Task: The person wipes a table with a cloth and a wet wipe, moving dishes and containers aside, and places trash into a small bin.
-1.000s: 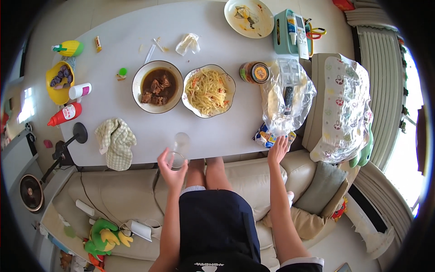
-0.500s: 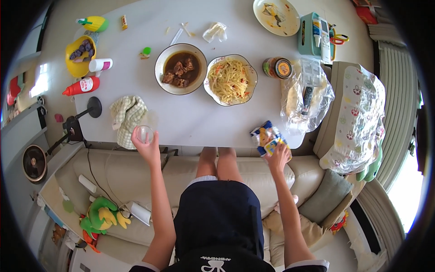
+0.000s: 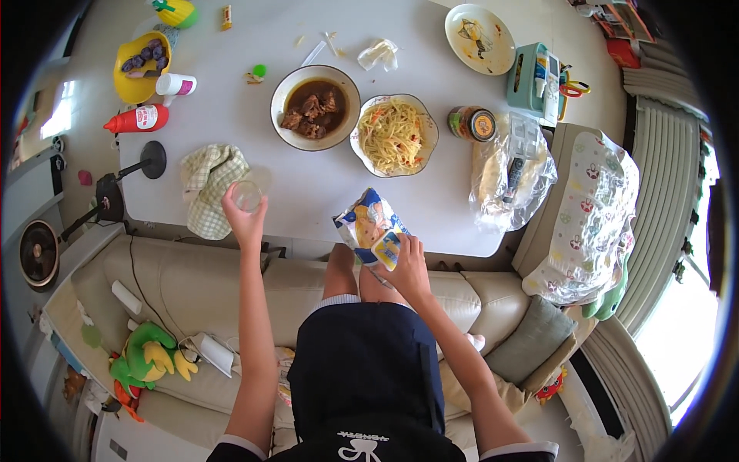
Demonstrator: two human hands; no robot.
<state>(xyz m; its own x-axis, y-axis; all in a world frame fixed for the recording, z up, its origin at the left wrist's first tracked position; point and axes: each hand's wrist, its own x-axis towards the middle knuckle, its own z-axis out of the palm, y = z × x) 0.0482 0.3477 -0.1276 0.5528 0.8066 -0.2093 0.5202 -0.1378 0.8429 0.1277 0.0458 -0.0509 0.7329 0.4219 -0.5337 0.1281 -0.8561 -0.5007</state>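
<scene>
A small clear drinking glass [image 3: 247, 195] is in my left hand [image 3: 244, 222], its fingers wrapped round it near the front edge of the table. Just beyond it lies a green-and-white checked cloth [image 3: 206, 181]. My right hand [image 3: 407, 266] grips a blue and white snack packet [image 3: 363, 218] by its lower right side, tilted over the front edge of the table. Farther in stand a bowl of meat in brown broth [image 3: 279, 123] and a wavy-edged dish of shredded vegetables [image 3: 395, 138].
To the right are a lidded jar [image 3: 472, 123], a clear plastic bag [image 3: 493, 202], a used plate [image 3: 504, 54] and a teal organizer [image 3: 523, 77]. On the left are a red squeeze bottle [image 3: 137, 118], a white bottle [image 3: 175, 85], a yellow bowl [image 3: 127, 85] and a black fan [image 3: 38, 252].
My right hand has carried the snack packet left, from the table's right front corner to the middle. My left hand stays in nearly the same place with the glass. The view has shifted slightly.
</scene>
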